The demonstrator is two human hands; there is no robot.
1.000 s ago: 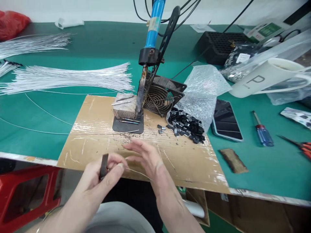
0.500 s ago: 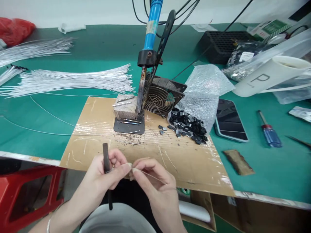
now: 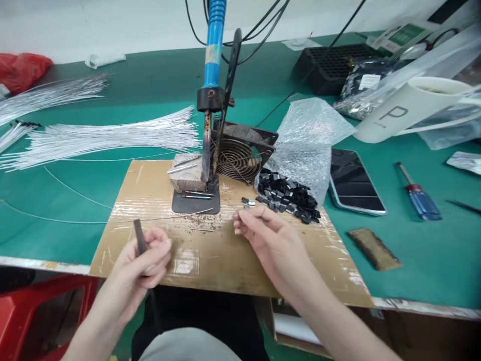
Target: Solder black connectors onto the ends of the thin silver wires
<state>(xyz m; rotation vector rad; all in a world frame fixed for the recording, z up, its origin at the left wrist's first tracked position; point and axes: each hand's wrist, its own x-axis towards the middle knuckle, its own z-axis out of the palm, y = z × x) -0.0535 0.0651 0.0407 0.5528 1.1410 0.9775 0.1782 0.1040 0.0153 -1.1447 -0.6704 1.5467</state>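
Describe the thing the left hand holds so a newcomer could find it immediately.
Start at the brown cardboard sheet under the blue-handled soldering iron. At its near-left corner the left hand pinches a thin dark flat strip, standing upright, unlike the small black chips heaped at right.

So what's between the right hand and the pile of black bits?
In the head view, two loose black bits lie on the cardboard between the right hand and the pile.

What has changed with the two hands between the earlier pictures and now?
The hands have come apart. The right hand let go of the thin wire and moved right and forward, toward the pile of black parts. The left hand still grips the dark strip. The soldering iron kept its place.
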